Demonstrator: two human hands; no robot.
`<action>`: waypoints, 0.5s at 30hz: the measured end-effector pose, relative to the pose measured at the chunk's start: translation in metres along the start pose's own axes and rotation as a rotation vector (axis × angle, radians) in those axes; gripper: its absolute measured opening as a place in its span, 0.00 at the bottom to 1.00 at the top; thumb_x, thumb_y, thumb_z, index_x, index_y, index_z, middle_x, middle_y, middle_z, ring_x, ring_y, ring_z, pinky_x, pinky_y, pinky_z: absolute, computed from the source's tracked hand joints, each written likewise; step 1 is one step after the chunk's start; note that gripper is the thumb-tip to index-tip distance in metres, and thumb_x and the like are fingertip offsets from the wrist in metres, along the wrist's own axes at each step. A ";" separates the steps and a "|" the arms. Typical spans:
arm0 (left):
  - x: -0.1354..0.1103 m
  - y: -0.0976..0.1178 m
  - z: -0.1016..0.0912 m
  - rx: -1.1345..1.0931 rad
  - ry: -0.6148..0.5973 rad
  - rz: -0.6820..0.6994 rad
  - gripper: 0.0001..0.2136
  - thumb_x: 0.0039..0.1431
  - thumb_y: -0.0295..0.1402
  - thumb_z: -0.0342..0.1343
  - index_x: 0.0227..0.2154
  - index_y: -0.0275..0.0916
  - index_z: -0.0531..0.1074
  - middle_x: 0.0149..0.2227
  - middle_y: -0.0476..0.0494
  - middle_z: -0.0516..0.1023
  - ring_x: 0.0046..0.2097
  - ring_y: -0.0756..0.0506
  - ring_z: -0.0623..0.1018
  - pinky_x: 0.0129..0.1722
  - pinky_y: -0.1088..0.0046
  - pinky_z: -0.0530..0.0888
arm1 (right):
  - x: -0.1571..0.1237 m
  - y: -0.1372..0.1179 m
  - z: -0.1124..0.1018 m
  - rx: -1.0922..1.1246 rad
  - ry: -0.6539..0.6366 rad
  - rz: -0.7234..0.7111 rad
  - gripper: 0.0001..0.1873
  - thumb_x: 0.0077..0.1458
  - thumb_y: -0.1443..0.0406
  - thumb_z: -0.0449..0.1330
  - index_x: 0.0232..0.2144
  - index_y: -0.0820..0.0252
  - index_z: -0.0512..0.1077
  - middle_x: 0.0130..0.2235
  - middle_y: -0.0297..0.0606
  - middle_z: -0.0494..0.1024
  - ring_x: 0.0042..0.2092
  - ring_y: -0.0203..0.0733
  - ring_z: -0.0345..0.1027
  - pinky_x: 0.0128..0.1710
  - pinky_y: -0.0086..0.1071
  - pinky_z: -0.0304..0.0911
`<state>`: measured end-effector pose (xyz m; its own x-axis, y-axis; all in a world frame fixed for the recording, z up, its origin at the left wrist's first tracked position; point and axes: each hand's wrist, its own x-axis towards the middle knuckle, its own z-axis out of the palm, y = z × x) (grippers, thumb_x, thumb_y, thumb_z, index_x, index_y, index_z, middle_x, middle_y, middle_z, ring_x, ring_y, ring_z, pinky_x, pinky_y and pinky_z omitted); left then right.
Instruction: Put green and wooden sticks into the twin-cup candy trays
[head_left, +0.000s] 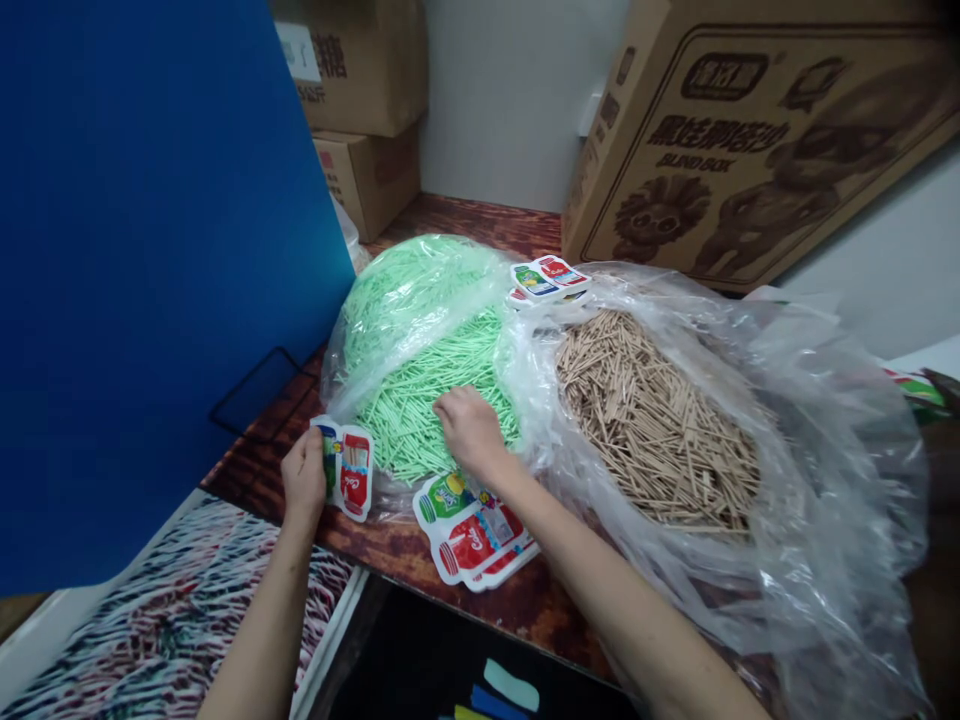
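My left hand point(303, 474) grips the edge of a bottle-shaped packet point(355, 474) printed with green and red drinks, at the left front of the table. Over the heap of thin green sticks point(409, 420) in a clear plastic bag is my right hand point(472, 428), its fingers pinched together. Whatever is between those fingers, if anything, is too small to make out. A stack of similar packets point(476, 540) lies near the table's front edge, partly covered by my right forearm.
Thin brown sticks point(660, 430) fill another open plastic bag on the right. More packets point(547, 278) rest between the bags at the back. Cardboard boxes point(750, 150) stand behind. A blue panel point(150, 250) rises on the left, beside a black wire stand point(262, 395).
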<state>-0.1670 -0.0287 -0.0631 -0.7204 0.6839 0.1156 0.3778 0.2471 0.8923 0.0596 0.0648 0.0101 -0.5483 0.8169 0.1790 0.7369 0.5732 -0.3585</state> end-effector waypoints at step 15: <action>-0.001 -0.005 -0.002 -0.046 -0.049 0.006 0.23 0.56 0.52 0.46 0.27 0.35 0.73 0.23 0.49 0.71 0.28 0.47 0.68 0.29 0.75 0.66 | 0.055 -0.071 0.025 -0.136 -0.346 0.118 0.14 0.52 0.77 0.55 0.42 0.77 0.73 0.47 0.65 0.72 0.51 0.59 0.65 0.45 0.46 0.60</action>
<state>-0.1691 -0.0324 -0.0665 -0.6885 0.7183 0.1001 0.3537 0.2121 0.9110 -0.0326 0.0673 0.0227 -0.5404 0.8211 -0.1839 0.8359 0.4988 -0.2291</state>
